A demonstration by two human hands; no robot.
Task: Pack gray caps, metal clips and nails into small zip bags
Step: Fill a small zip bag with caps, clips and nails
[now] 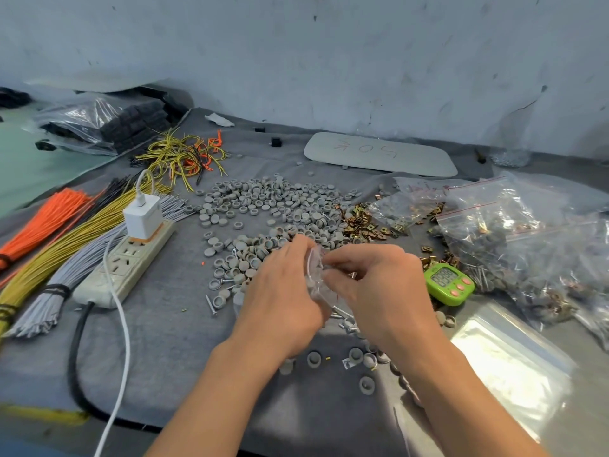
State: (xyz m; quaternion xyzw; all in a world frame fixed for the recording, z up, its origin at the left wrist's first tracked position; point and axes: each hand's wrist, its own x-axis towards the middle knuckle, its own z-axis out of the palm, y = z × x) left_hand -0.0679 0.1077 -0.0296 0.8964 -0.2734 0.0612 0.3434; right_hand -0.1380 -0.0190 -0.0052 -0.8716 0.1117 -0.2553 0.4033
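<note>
A small clear zip bag [315,272] is pinched between my left hand [283,291] and my right hand [379,285] above the grey cloth. Both hands grip its top edge; what is inside is hidden by my fingers. A wide heap of gray caps [267,209] lies just beyond my hands. Brass-coloured metal clips [362,224] lie in a pile to the right of the caps. Nails [344,316] lie on the cloth under my hands, and one nail [211,305] lies to the left. Loose caps [365,384] sit between my forearms.
Filled zip bags [514,245] are piled at the right, behind a green timer [448,283]. A stack of empty bags [507,364] lies at the near right. At the left are a power strip [125,265] with charger, wire bundles [49,245] and loose wires [184,156].
</note>
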